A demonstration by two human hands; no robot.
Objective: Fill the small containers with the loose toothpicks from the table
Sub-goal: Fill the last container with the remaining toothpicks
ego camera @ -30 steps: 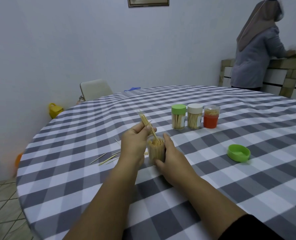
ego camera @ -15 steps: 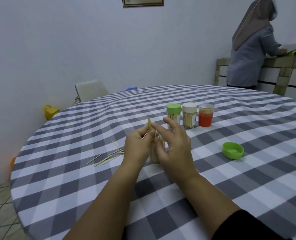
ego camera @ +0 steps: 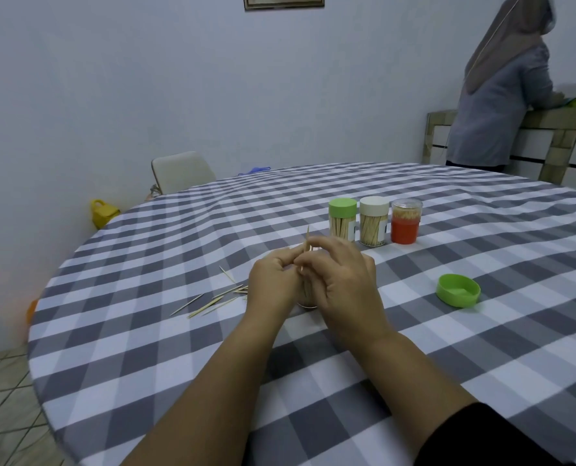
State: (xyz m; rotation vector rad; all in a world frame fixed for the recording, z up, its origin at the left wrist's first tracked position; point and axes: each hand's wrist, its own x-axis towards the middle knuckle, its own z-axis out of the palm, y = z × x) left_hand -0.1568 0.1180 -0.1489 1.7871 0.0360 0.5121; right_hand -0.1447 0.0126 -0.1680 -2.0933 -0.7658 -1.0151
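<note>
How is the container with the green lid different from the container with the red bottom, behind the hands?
The green-lid container has an opaque green cap on top; the red-bottom container has a clear top. The green-lid container has a clear body that shows its toothpicks along their length; the red-bottom container is solid red below. Both stand upright in one row on the checked tablecloth and hold toothpicks.

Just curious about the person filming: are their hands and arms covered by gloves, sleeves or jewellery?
No gloves: the left hand and right hand are bare, with no rings or watch visible. Both forearms are uncovered; only a black sleeve shows near the right elbow.
</note>
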